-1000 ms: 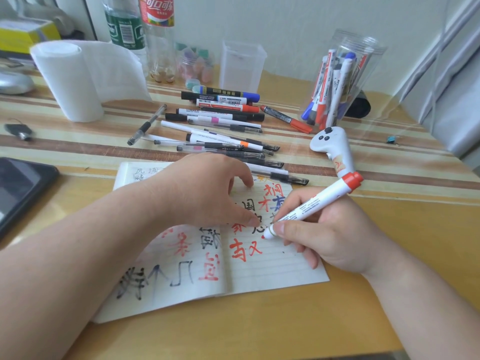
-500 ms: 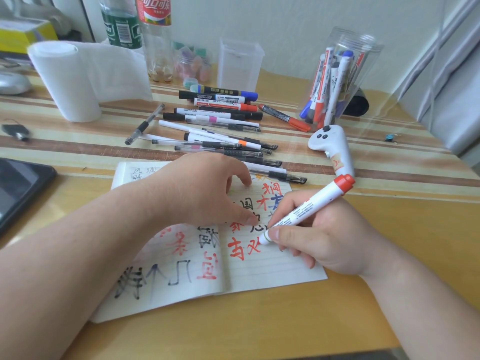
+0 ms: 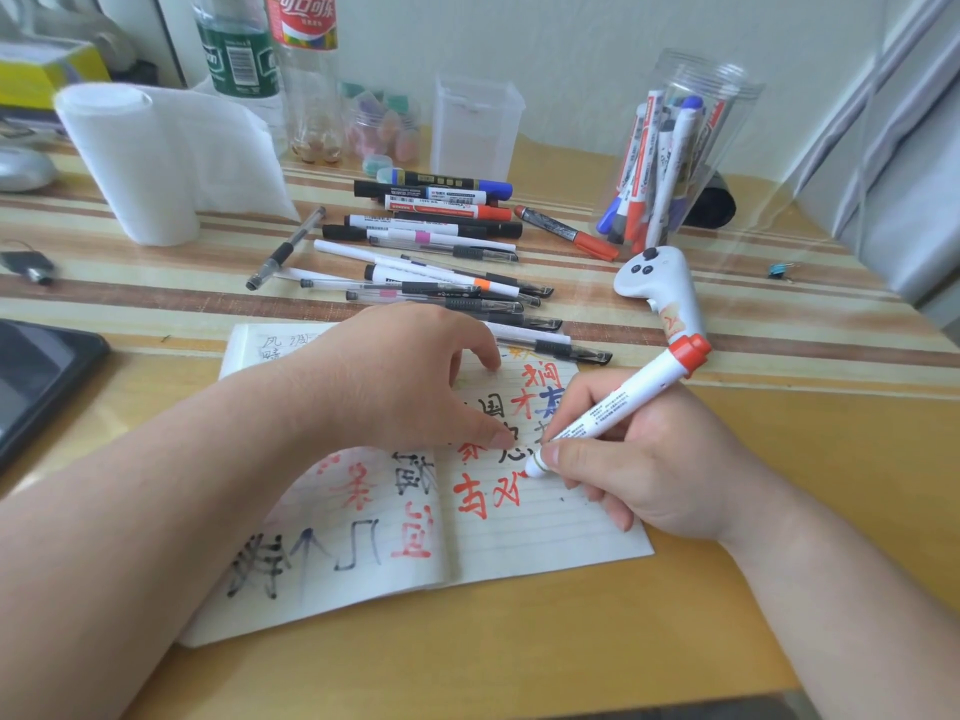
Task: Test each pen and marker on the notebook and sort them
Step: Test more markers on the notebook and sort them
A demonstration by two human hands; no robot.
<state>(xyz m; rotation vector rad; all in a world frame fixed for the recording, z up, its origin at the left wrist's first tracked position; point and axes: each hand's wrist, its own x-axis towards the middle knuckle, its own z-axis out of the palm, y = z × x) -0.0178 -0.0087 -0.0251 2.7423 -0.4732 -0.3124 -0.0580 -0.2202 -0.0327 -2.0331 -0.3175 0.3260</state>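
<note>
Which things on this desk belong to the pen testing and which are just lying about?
Job: white red-capped marker, open lined notebook, loose pens and markers, clear plastic jar of markers.
Lying about: white paper roll, white controller, drink bottles, black tablet.

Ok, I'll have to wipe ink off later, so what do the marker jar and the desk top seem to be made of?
The jar looks like clear hard plastic, glossy: the markers inside show straight through its wall. The desk looks like pale wood or wood-look laminate, smooth with a slight sheen; which one I cannot tell.
</note>
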